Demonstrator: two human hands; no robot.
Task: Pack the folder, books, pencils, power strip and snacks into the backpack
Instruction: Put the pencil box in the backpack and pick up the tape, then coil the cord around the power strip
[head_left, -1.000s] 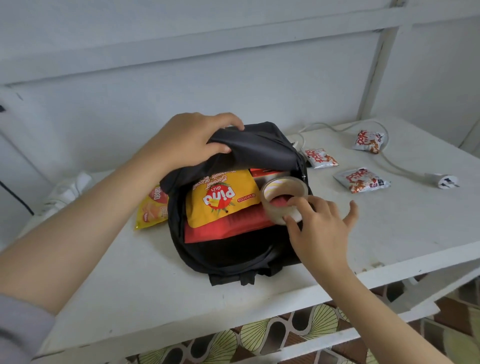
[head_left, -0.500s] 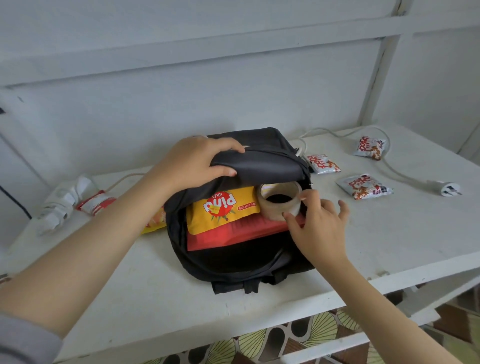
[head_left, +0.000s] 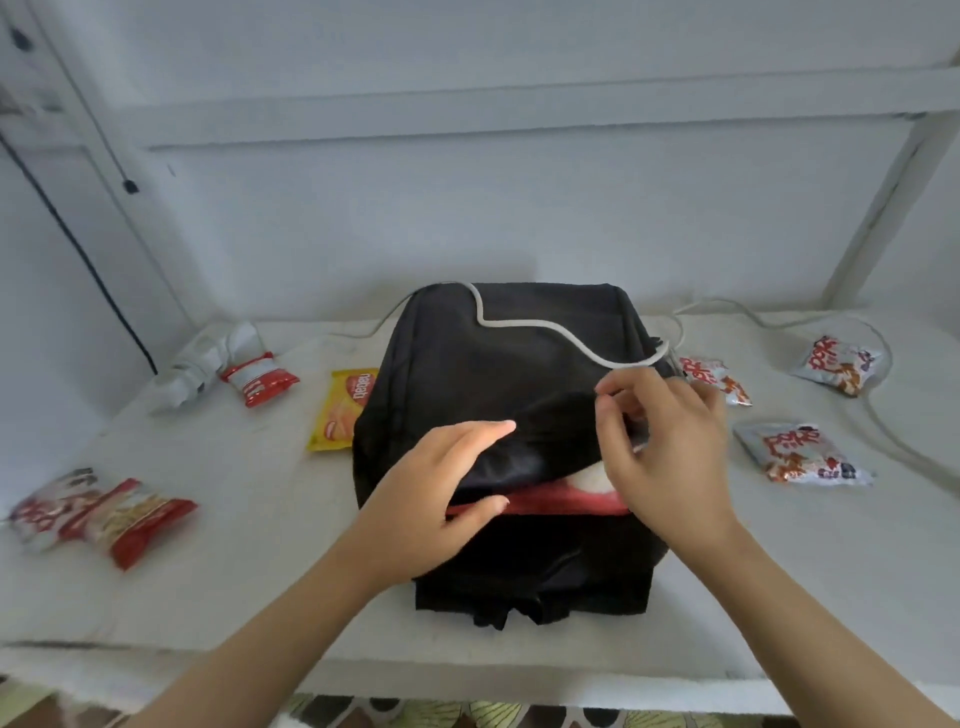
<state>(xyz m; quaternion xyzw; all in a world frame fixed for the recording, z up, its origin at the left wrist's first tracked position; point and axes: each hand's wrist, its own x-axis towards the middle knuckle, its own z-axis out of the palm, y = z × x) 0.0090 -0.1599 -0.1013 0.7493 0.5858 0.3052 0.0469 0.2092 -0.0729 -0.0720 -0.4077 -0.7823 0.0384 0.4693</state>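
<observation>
The black backpack (head_left: 493, 364) lies flat in the middle of the white table. My left hand (head_left: 441, 493) holds its front flap, fingers on top and thumb under the edge. At the flap's right edge, by the zipper, my right hand (head_left: 670, 441) pinches the fabric with curled fingers. A red edge (head_left: 561, 501) and a pale bit of the tape roll (head_left: 592, 475) show in the narrow opening. The white power cable (head_left: 519, 325) runs over the bag's top. Snack packets lie around: a yellow one (head_left: 345, 410) and a red-and-white one (head_left: 260, 376).
The white power strip (head_left: 197, 364) lies at the far left. Two packets (head_left: 104, 514) sit near the left front edge. Three silver-and-red packets (head_left: 800, 457) (head_left: 714, 379) (head_left: 836, 364) lie to the right, with the cable looping past them. A wall stands close behind the table (head_left: 260, 597).
The flap has come down over the opening, hiding the yellow packet and most of the tape roll. My right hand left the tape roll and moved up to the flap's right edge.
</observation>
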